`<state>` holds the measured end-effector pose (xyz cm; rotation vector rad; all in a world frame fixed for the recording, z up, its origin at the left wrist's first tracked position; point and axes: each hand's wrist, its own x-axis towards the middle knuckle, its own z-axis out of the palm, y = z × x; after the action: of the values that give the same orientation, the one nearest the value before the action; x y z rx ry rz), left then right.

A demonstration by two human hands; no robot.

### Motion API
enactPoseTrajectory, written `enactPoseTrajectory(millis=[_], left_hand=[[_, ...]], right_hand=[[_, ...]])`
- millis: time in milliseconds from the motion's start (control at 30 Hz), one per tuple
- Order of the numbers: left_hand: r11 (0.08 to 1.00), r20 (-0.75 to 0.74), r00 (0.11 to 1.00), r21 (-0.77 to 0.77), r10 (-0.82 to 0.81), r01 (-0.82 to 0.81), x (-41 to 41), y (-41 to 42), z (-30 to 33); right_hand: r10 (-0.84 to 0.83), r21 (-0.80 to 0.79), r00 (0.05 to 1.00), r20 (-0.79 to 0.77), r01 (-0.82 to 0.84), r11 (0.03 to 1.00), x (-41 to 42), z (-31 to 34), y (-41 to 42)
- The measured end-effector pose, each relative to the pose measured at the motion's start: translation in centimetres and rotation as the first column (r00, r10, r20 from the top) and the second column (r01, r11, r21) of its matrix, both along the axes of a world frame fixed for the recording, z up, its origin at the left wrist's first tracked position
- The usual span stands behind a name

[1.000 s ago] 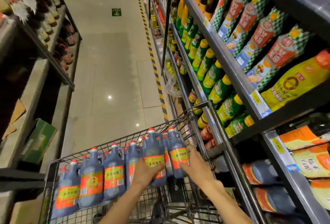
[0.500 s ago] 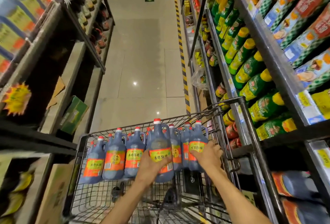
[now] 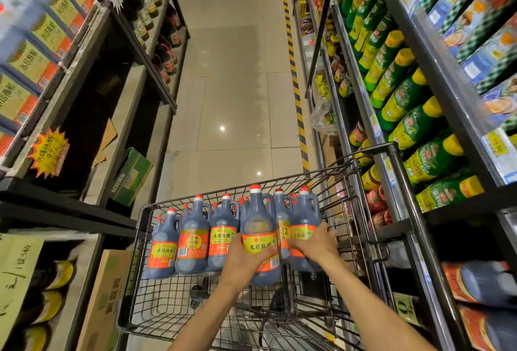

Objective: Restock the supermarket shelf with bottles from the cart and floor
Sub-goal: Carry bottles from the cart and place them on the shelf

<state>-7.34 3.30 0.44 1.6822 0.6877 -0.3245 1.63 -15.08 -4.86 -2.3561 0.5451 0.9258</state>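
A black wire cart (image 3: 145, 238) stands in the aisle below me with several dark vinegar jugs (image 3: 193, 238) in it, each with a red cap and an orange-yellow label. My left hand (image 3: 243, 261) grips the body of one jug (image 3: 260, 227), which stands taller than the rest. My right hand (image 3: 316, 241) wraps around a second jug (image 3: 303, 222) at the cart's right side. The shelf (image 3: 458, 241) to the right holds like jugs lying low down.
Shelves of green and yellow bottles (image 3: 402, 96) line the right side, close to the cart. The left shelf (image 3: 92, 115) carries boxed goods, a green carton (image 3: 131, 177) and a brown box (image 3: 103, 300). A tiled aisle (image 3: 232, 93) stretches ahead with a striped line.
My view has swung left and down. My left hand has lifted its jug a little above the others. My right hand stays on the jug at the right.
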Motion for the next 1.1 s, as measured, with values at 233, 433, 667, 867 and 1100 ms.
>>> enactPoseTrajectory(millis=[233, 433, 667, 867, 1100], left_hand=[[0.998, 0.005, 0.999, 0.036, -0.053, 0.053, -1.1, 1.2, 0.8], [0.983, 0.049, 0.986, 0.100, -0.161, 0.156, -1.6, 2.3, 1.9], [0.883, 0.154, 0.883, 0.249, -0.443, 0.399, -2.1, 1.9, 4.3], [0.810, 0.365, 0.727, 0.188, -0.582, 0.555, -4.3, -1.3, 8.9], [0.648, 0.388, 0.544, 0.222, -0.744, 0.728, -7.7, -6.0, 10.4]], right_hand=[[-0.037, 0.191, 0.998, 0.058, 0.025, 0.981, -2.1, -7.3, -1.5], [-0.210, 0.436, 0.962, 0.176, 0.116, 0.892, -5.9, 1.9, -3.0], [-0.398, 0.463, 0.861, 0.316, 0.226, 0.857, -12.5, 10.0, -5.0], [-0.551, 0.475, 0.745, 0.377, 0.355, 0.805, -20.3, 14.4, -7.4], [-0.680, 0.519, 0.534, 0.502, 0.443, 0.731, -31.3, 19.6, -9.3]])
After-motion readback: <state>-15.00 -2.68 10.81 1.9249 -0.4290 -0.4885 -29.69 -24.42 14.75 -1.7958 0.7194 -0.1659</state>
